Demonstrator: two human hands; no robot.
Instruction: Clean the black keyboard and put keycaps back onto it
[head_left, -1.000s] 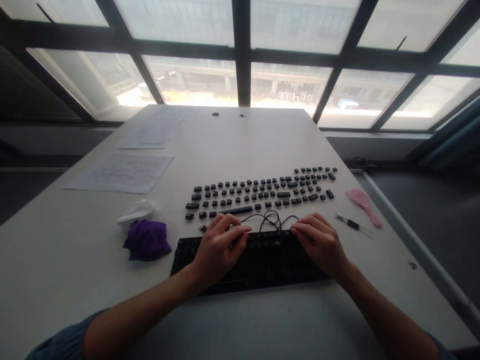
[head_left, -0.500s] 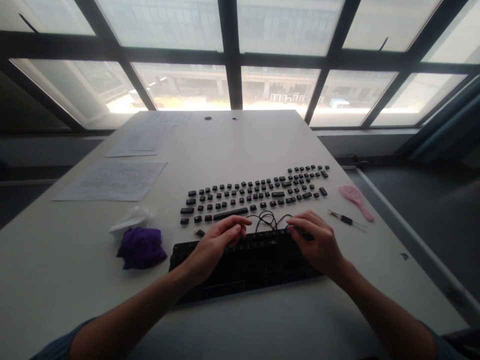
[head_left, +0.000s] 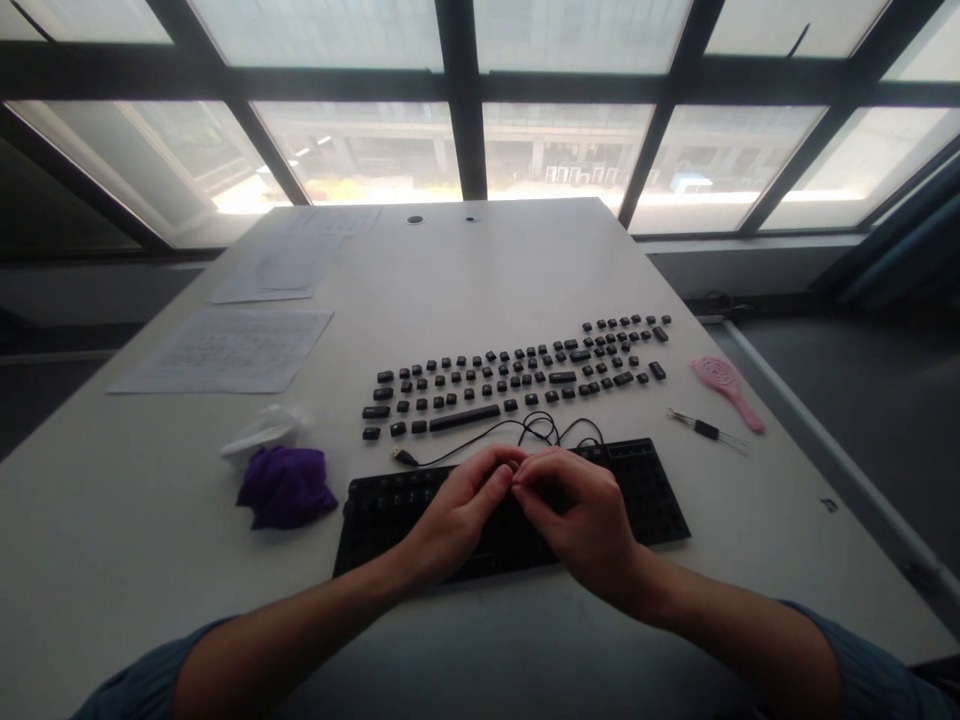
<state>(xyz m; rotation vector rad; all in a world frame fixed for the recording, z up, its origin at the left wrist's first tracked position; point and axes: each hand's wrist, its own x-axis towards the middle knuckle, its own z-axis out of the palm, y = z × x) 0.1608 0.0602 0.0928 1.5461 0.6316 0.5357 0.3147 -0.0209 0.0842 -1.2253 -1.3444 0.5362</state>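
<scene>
Both my hands meet over a black keyboard (head_left: 656, 490) whose middle and right parts show bare key sockets. My left hand (head_left: 466, 502) is closed, thumb against fingers, at the keyboard's centre. Touching its fingertips, my right hand (head_left: 581, 515) is pinched too. Whatever lies between the fingertips is too small or hidden to name. Beyond the keyboard, loose black keycaps (head_left: 517, 380) lie in rows on the white table, with a long spacebar (head_left: 465, 418) among them. The keyboard's cable (head_left: 480, 436) loops behind it and ends in a USB plug (head_left: 405, 457).
At the left lie a purple cloth (head_left: 286, 487), a clear plastic bag (head_left: 266, 430) and written paper sheets (head_left: 225, 350). On the right are a pink hairbrush (head_left: 727, 392) and a wire keycap puller (head_left: 706, 429). Windows (head_left: 555, 150) stand behind the table (head_left: 487, 270).
My right hand has moved left from the keyboard's upper right to meet my left hand's fingertips. My left hand has shifted slightly right. The view has tilted a little.
</scene>
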